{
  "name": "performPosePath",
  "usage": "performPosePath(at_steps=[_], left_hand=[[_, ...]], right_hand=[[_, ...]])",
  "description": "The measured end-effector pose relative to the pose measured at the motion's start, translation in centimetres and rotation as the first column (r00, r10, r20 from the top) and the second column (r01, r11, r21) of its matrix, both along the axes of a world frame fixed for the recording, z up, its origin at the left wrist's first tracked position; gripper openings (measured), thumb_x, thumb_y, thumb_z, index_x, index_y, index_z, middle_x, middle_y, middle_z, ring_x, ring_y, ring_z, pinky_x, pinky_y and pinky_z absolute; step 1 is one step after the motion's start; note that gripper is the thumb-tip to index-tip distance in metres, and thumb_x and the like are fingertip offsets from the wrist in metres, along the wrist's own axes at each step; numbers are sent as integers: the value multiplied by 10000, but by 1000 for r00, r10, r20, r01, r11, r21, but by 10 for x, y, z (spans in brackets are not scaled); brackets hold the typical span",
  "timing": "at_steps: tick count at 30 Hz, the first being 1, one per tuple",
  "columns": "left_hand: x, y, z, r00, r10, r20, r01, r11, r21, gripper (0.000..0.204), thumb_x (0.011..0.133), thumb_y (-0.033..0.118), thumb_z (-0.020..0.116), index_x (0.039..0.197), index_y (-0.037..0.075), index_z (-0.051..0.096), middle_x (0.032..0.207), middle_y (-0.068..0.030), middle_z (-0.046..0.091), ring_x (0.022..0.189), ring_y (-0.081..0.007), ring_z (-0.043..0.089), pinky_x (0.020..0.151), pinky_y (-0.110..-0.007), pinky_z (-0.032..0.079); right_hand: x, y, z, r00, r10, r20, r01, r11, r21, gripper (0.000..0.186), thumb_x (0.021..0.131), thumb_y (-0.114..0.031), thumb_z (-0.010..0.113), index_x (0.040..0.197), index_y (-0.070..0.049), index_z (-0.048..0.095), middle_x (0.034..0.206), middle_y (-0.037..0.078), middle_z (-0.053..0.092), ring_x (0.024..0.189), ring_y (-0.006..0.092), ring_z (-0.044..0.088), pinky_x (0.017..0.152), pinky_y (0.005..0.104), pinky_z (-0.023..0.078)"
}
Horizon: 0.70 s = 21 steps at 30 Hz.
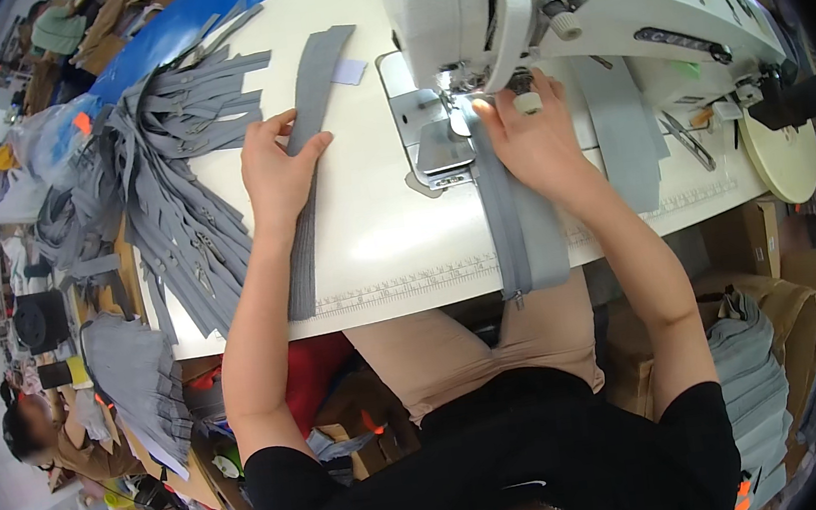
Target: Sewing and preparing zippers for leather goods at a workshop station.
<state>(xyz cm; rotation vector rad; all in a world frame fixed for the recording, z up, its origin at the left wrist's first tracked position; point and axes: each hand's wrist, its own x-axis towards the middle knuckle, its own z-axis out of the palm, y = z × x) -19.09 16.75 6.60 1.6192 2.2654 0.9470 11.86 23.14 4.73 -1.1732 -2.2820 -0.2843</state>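
Note:
My left hand (pixel 276 174) curls over the edge of a long grey fabric strip (pixel 316 79), thumb on one side and fingers on the other. Further down, this strip lies along a layered pile near the table's front edge. Under the white sewing machine (pixel 452 23) runs a grey zipper (pixel 502 214) lying along a wider grey fabric band (pixel 545 239); both hang over the front edge. My right hand (pixel 538 144) lies on them beside the presser foot, fingers stretched toward the needle area. A knob partly covers those fingers.
Many grey zippers (pixel 185 195) are heaped at the table's left. Right of the machine lie grey fabric pieces (pixel 621 140) and metal scissors (pixel 687 143). A ruler scale (pixel 411 283) lines the front edge. Cartons and folded grey fabric (pixel 749 377) stand at the lower right.

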Motion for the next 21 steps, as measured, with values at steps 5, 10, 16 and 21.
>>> performPosePath(at_steps=[5,10,16,21], left_hand=[[2,-4,-12,999,16,50,-28,966,256,401,723,181,901,1070,36,764,1031,-113,670,903,-280,674,807,-378,554],[4,-6,-34,993,119,16,-116,920,375,315,702,127,882,985,71,756,1037,-117,687,999,-303,668,915,-399,540],[10,-1,-27,986,155,65,-168,915,366,271,672,176,900,901,110,770,994,-101,682,1059,-332,621,913,-450,511],[15,-4,-36,976,194,94,-215,923,321,306,694,219,910,933,80,781,1091,-130,650,1145,-332,576,969,-445,461]], right_hand=[[9,-37,42,997,11,81,7,977,-215,487,1017,-334,642,1351,18,600,1270,271,641,1231,453,565,1079,548,410],[9,-54,39,994,104,-25,-106,978,-179,473,1013,-312,672,1359,6,618,1266,235,668,1213,418,598,1065,495,432],[18,-69,43,969,235,-76,-245,955,-168,460,1044,-289,649,1383,19,613,1309,227,663,1225,404,609,1055,469,457],[14,-75,35,975,218,-36,-220,949,-226,454,1055,-290,639,1373,34,622,1329,212,665,1228,387,615,1060,451,464]])
